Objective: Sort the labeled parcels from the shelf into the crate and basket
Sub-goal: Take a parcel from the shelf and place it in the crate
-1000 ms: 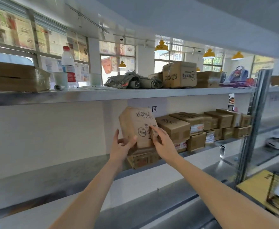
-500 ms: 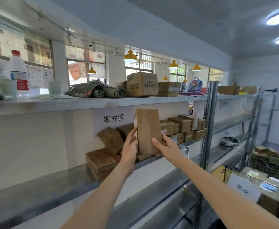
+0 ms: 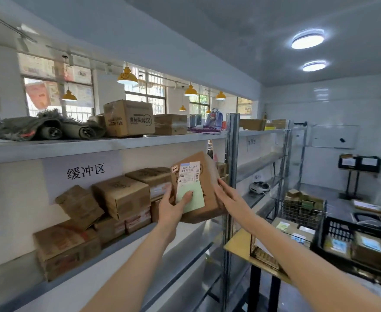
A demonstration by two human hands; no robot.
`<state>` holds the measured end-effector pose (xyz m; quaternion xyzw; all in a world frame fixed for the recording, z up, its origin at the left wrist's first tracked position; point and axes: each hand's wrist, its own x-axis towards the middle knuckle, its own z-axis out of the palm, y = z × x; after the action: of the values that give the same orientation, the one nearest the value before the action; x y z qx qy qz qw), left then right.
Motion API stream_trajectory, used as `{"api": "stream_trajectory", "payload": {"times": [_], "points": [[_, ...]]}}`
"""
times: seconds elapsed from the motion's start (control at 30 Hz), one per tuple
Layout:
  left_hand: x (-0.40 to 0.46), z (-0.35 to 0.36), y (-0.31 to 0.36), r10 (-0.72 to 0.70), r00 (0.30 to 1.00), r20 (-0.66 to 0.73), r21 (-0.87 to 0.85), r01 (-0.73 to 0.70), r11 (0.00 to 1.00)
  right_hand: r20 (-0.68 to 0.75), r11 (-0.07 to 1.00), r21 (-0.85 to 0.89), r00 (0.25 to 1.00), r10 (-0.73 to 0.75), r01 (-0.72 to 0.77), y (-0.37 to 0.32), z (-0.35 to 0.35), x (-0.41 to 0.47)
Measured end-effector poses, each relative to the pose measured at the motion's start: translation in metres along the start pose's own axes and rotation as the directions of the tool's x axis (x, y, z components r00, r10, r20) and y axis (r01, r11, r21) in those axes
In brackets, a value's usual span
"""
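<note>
I hold a brown cardboard parcel [image 3: 207,194] in front of the shelf, turned so its white shipping label and green slip face me. My left hand [image 3: 173,204] grips its left edge, thumb on the green slip. My right hand [image 3: 231,198] presses flat against its right side. Several more brown parcels [image 3: 122,195] lie stacked on the metal shelf [image 3: 117,248] behind. At the right, a black plastic crate [image 3: 333,233] holds labeled parcels. A wire basket [image 3: 302,212] with parcels stands beyond it.
The shelf's upright post [image 3: 231,154] stands just right of the held parcel. A yellow table [image 3: 241,248] carries another wire basket. The top shelf holds a big carton [image 3: 128,118] and rolled cloth. A label printer [image 3: 260,186] sits on the farther shelf.
The parcel came off the shelf and was rotated until its label side faces me. My view swung to the right, bringing the crate and baskets into sight.
</note>
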<state>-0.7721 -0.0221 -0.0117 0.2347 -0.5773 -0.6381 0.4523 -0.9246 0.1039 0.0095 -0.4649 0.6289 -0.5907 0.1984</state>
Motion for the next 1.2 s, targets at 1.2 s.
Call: {"api": "stream_trajectory", "payload": {"times": [1.2], "points": [[0.209,0.484,-0.256,-0.246,0.781,0.575,0.181,0.171,0.968,-0.545,0.865,-0.216,0.79,0.279,-0.454,0.218,-0.45,0.085]]}}
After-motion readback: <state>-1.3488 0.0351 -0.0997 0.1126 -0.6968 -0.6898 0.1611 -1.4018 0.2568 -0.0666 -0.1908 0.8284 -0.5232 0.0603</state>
